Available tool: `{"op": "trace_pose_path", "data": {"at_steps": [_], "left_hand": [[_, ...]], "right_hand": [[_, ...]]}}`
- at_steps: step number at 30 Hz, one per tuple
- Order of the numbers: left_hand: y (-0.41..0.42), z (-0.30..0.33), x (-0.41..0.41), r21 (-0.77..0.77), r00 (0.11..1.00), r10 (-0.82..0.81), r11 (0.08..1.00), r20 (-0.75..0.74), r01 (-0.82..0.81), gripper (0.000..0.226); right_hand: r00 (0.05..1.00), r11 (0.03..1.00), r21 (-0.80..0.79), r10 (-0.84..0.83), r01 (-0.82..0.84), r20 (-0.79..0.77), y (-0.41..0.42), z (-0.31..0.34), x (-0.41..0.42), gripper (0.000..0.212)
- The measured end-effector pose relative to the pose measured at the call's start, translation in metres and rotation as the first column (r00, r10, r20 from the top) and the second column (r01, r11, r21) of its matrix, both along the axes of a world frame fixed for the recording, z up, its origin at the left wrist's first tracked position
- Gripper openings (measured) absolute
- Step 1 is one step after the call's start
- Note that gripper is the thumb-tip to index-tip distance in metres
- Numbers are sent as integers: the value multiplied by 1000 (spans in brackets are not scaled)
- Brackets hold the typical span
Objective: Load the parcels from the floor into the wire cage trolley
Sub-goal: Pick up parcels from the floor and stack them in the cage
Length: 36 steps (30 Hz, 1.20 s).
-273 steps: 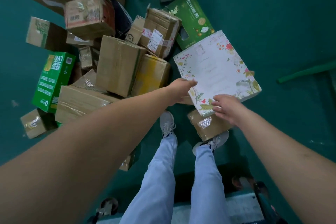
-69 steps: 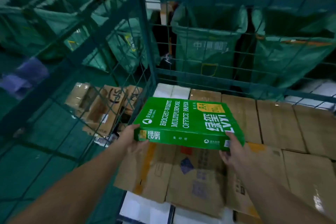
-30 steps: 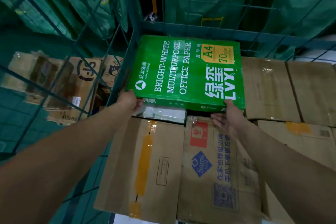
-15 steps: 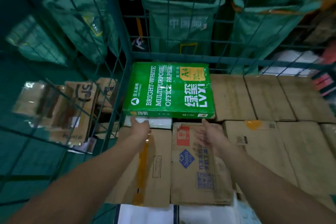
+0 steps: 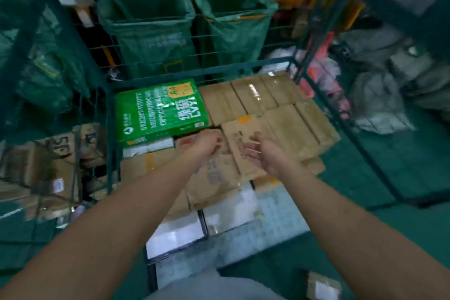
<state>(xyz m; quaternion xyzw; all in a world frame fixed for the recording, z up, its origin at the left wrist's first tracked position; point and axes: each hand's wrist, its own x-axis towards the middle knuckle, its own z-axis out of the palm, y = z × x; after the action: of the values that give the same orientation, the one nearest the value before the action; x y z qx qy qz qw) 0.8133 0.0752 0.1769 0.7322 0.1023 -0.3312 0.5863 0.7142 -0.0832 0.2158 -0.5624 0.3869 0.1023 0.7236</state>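
Left grip (image 5: 207, 145): released, empty, over the brown cartons (image 5: 280, 114).
Right grip (image 5: 264, 156): released, empty.
Green paper box (image 5: 160, 109): lying flat, trolley's (image 5: 110, 129) far left corner.

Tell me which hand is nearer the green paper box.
Left. The left hand sits just off the green paper box's near right corner; the right hand is farther right, over brown cartons.

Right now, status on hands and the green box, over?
Left hand and right hand empty, fingers loose. Green box flat in cage, back left corner. Nothing in the way.
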Motion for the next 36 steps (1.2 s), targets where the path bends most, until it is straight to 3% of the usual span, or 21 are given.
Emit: {"op": "trace_pose_path", "data": {"at_steps": [7,11,16,23,27,36], "left_hand": [[-130,33,-155,-157,963,-262,955,-54,251,16],[-185,28,-269,-161,854,-515,851,-74,499,14],[-236,33,-391,-123,697,-712,702,-81,702,12],[-297,29,-539,-36,435,-900,436,-36,899,11],[-315,28,-628,-16,203,-978,204,-37,979,12],[-319,11,-773,-6,-255,-964,-256,-79,967,11]], "right_hand": [[951,952,-15,-306,307,37,-86,17,-197,38],[856,856,38,-516,515,25,-118,13,-329,33],[698,697,45,-716,716,-4,-129,3,-465,37],[352,350,77,-936,934,-24,-111,-3,-633,41],[107,101,111,-993,989,-46,-80,-7,-721,34],[-443,-457,71,-883,887,-151,6,-19,-823,33]]}}
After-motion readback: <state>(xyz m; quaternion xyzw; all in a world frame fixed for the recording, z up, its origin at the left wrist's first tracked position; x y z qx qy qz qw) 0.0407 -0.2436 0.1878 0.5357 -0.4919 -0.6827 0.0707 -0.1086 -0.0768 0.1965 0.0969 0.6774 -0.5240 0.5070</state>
